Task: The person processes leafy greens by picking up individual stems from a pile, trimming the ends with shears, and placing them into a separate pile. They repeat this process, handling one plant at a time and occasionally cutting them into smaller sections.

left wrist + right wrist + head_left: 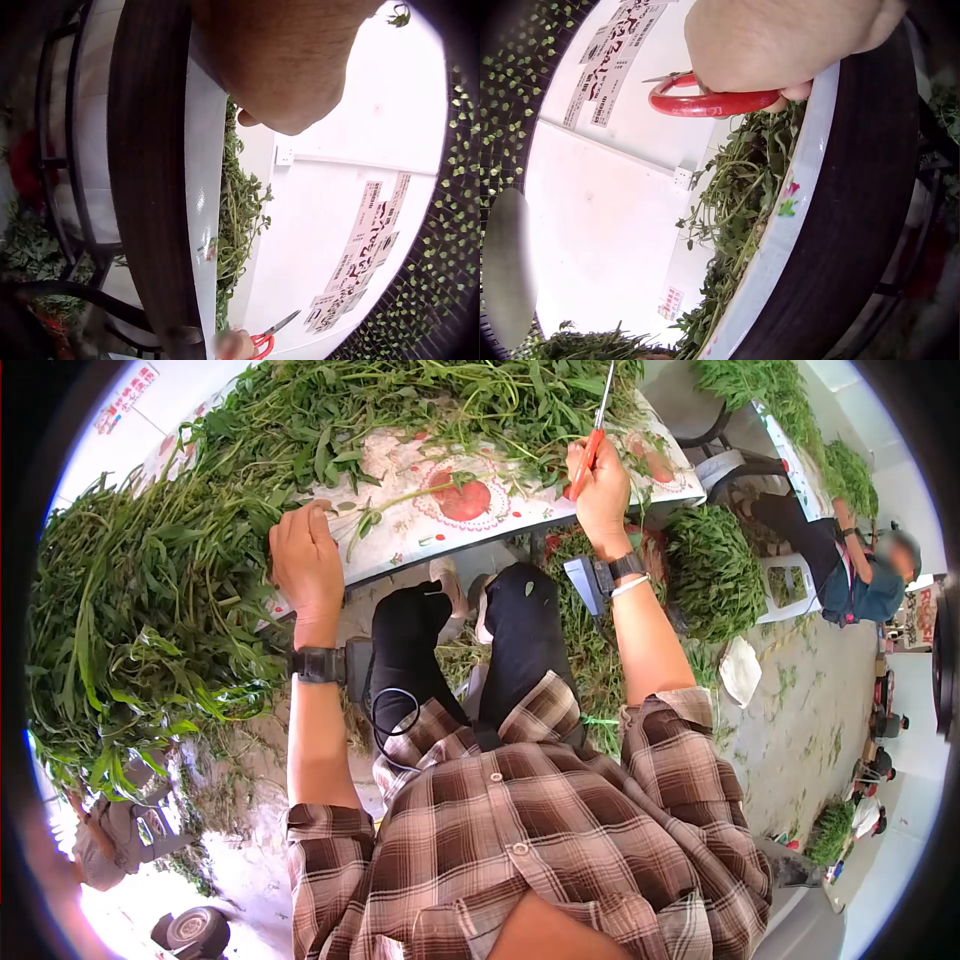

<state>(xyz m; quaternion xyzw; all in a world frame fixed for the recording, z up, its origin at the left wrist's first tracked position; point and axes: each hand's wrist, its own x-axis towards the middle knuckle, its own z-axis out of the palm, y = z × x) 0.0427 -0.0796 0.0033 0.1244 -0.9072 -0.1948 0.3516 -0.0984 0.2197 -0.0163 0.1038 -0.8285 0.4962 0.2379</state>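
Observation:
Cut leafy stems [160,570] cover the left and back of the patterned table [400,515]. At the table's front left edge, beside the heap, is the left hand [305,560], its fingers bent and their tips hidden; whether it holds a stem does not show. The left wrist view shows this hand [289,60] above the table edge. Red-handled scissors [588,465] are gripped in the right hand [605,495] over the table's right part, blades pointing away. In the right wrist view a red handle loop [727,103] shows beneath the right hand [780,45].
A loose stem [400,503] lies on the tablecloth between the hands. Bundled greens [712,573] stand on the floor right of the table, near a white stool [790,585]. Another person [870,575] sits at a second table on the right. The wearer's knees are below the table edge.

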